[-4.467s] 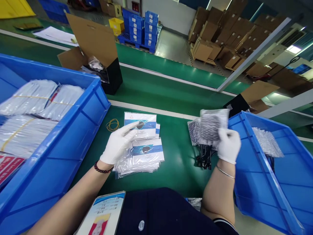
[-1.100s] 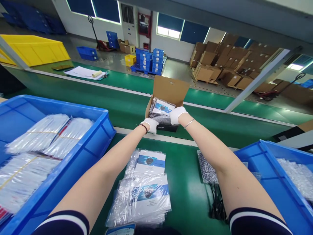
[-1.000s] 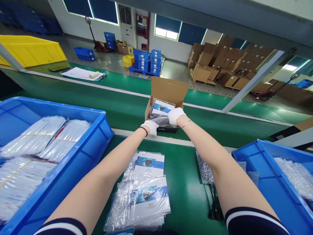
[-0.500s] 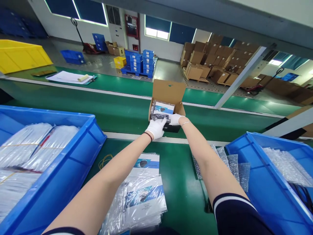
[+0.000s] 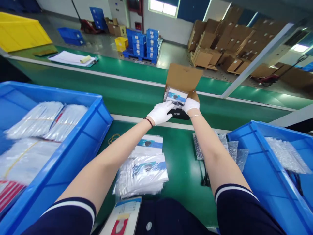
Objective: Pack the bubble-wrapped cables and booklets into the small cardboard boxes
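A small open cardboard box (image 5: 183, 77) stands beyond the front strip of the bench, its lid raised. Inside lies a white-and-blue printed booklet (image 5: 177, 95) in clear plastic, with a dark bagged item (image 5: 178, 104) in front of it. My left hand (image 5: 161, 112), in a white glove, is at the box's left front corner, fingers stretched out and thumb apart, fingertips at the bagged item. My right hand (image 5: 191, 105), also gloved, is bent over the right side of the box; its fingers are mostly hidden. Nearer me lies a stack of bagged booklets (image 5: 149, 169).
A blue bin (image 5: 97, 120) with bundled plastic-wrapped packs stands left. Another blue bin (image 5: 254, 143) with bubble-wrapped items stands right. Bubble-wrap pouches (image 5: 233, 148) and a black cable (image 5: 205, 179) lie beside it. A clipboard (image 5: 73, 59) and yellow bin (image 5: 24, 32) sit on the far ledge.
The view has tilted down and shifted. My left hand has drawn back from over the bagged item to the box's left corner. My right hand has moved onto the box's right side.
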Action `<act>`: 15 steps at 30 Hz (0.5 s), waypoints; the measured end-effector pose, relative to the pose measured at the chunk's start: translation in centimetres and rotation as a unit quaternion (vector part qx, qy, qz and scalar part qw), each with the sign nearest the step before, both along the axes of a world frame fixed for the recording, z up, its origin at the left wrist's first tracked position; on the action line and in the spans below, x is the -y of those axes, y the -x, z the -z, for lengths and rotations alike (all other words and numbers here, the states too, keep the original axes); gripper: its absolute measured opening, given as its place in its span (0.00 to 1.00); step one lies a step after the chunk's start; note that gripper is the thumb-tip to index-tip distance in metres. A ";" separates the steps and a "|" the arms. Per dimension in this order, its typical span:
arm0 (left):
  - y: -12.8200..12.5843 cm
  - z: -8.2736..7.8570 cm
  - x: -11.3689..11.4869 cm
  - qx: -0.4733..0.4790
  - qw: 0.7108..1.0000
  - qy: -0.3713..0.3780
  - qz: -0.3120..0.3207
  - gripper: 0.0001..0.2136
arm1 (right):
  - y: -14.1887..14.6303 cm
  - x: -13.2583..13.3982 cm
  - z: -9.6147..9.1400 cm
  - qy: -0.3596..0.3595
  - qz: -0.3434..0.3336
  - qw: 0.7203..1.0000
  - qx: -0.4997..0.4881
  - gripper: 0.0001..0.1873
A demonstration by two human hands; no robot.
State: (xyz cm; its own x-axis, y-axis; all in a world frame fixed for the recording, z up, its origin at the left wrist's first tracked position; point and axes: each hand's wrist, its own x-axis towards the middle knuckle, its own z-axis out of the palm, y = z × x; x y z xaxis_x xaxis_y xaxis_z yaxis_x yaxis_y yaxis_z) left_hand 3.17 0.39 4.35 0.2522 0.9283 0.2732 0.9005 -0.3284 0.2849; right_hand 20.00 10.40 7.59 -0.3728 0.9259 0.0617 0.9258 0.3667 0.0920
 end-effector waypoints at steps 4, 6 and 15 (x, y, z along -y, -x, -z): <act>4.6 -1.1 7.0 0.121 0.985 -0.006 -0.121 0.22 | 2.5 8.4 3.4 0.052 -0.040 0.997 -0.049 0.27; 6.2 -1.4 10.0 0.168 0.969 -0.004 -0.181 0.21 | 3.8 12.9 5.7 0.165 -0.109 0.980 -0.036 0.40; 6.4 0.3 17.8 0.206 0.956 0.018 -0.207 0.16 | 1.3 16.8 9.0 0.271 0.002 0.912 -0.308 0.25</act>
